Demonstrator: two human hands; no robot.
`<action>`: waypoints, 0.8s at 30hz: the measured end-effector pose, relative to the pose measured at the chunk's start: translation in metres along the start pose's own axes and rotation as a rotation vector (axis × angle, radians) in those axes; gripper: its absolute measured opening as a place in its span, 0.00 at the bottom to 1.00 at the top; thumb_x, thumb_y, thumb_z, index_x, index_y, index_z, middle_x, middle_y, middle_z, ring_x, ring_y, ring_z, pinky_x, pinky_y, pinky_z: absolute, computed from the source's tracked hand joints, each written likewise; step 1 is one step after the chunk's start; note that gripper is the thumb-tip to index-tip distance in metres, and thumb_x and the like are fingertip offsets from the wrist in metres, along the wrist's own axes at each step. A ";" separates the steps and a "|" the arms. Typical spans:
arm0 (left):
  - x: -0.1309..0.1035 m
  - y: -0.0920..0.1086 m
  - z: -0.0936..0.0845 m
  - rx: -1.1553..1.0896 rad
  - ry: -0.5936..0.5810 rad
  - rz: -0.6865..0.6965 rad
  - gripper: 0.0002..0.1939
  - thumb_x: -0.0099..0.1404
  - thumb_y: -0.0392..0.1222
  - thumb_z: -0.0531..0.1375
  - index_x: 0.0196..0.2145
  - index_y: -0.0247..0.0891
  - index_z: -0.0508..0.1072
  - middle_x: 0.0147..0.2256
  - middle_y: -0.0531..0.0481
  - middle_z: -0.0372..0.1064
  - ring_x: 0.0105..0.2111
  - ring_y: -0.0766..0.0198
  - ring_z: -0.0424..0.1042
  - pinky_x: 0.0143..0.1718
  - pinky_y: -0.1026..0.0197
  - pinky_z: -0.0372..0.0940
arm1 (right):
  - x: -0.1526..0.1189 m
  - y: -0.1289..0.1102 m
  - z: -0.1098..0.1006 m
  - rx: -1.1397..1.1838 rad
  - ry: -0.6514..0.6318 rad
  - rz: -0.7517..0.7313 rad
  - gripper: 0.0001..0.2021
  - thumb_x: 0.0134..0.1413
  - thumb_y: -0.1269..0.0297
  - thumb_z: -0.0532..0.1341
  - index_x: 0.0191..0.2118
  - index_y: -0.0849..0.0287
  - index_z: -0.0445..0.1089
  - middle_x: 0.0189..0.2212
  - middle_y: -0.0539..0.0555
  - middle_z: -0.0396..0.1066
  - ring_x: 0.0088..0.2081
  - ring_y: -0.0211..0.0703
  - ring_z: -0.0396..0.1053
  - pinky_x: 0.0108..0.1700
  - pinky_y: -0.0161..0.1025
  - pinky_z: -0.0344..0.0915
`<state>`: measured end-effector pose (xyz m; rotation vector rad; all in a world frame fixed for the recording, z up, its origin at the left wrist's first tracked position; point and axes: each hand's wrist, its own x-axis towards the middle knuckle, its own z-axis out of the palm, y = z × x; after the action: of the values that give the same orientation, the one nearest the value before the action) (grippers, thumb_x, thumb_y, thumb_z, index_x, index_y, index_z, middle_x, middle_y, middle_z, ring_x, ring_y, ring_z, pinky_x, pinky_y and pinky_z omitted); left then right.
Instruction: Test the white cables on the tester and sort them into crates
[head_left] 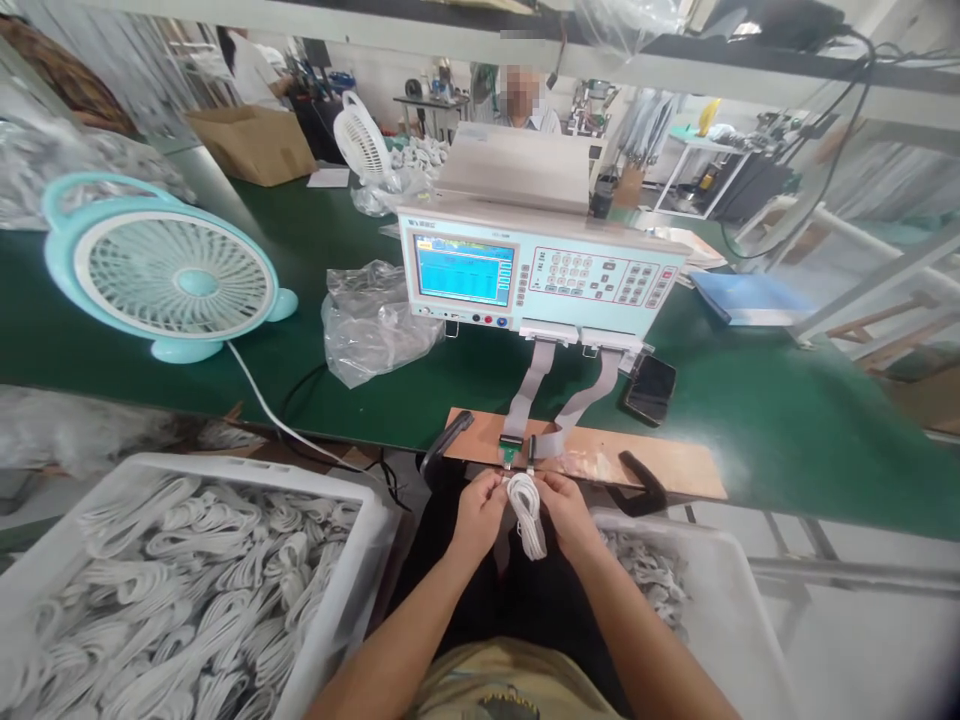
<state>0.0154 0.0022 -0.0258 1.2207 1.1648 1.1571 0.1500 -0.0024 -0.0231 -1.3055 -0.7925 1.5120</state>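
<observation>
Cable [528, 515] between left grip [480, 508] and right grip [568, 508]

White cable coil [529, 515] held between left hand [477, 510] and right hand [570, 512], lower centre.
Tester [574, 308] upper centre, screen [463, 272] lit blue, ribbon cables [529, 390] hanging below; teal fan [196, 282] upper left.

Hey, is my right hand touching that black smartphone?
Apart. The head view shows wooden board and green tabletop between your right hand and the smartphone.

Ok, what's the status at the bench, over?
Left hand and right hand at upper end of coiled white cable. Cable between them, below green circuit board; plug fit unclear. Black clamps either side, touching neither hand.
</observation>
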 end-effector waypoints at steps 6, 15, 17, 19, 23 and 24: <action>0.001 -0.006 0.001 0.001 0.047 -0.055 0.10 0.55 0.36 0.54 0.18 0.36 0.65 0.20 0.54 0.59 0.23 0.67 0.58 0.27 0.66 0.53 | 0.002 0.002 -0.003 -0.031 -0.014 -0.019 0.16 0.41 0.52 0.64 0.28 0.62 0.72 0.20 0.50 0.68 0.23 0.38 0.61 0.28 0.35 0.58; 0.003 -0.003 0.010 -0.119 0.148 -0.186 0.08 0.53 0.37 0.54 0.18 0.35 0.67 0.18 0.54 0.61 0.21 0.68 0.59 0.26 0.66 0.55 | 0.001 0.000 -0.003 -0.049 -0.031 0.002 0.14 0.41 0.54 0.64 0.31 0.60 0.74 0.24 0.52 0.72 0.25 0.40 0.65 0.31 0.37 0.61; 0.002 -0.002 0.011 -0.134 0.156 -0.177 0.09 0.54 0.39 0.55 0.19 0.35 0.68 0.18 0.54 0.61 0.21 0.68 0.59 0.26 0.66 0.55 | 0.001 0.000 -0.003 -0.058 -0.019 0.004 0.14 0.41 0.54 0.64 0.31 0.60 0.74 0.25 0.53 0.73 0.26 0.41 0.66 0.32 0.38 0.62; 0.002 -0.004 0.011 -0.154 0.143 -0.152 0.11 0.55 0.42 0.56 0.20 0.35 0.68 0.19 0.54 0.62 0.22 0.68 0.59 0.26 0.66 0.55 | 0.002 0.000 -0.002 -0.067 0.000 -0.003 0.13 0.40 0.55 0.64 0.31 0.60 0.74 0.25 0.53 0.73 0.26 0.42 0.66 0.32 0.39 0.62; 0.007 -0.015 0.016 -0.143 0.154 -0.141 0.14 0.56 0.47 0.56 0.19 0.34 0.67 0.18 0.55 0.59 0.21 0.69 0.57 0.24 0.66 0.54 | 0.007 0.003 -0.005 -0.120 0.007 -0.037 0.13 0.41 0.56 0.63 0.31 0.60 0.74 0.25 0.54 0.73 0.26 0.44 0.67 0.33 0.41 0.64; 0.007 -0.017 0.017 -0.116 0.164 -0.149 0.15 0.57 0.47 0.56 0.19 0.34 0.67 0.17 0.55 0.58 0.20 0.69 0.57 0.24 0.66 0.53 | 0.007 0.004 -0.006 -0.188 0.018 -0.060 0.14 0.42 0.55 0.62 0.32 0.60 0.74 0.26 0.55 0.73 0.27 0.45 0.68 0.33 0.42 0.64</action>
<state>0.0329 0.0082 -0.0425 0.9495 1.2699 1.2110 0.1553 0.0022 -0.0311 -1.4175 -0.9727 1.4029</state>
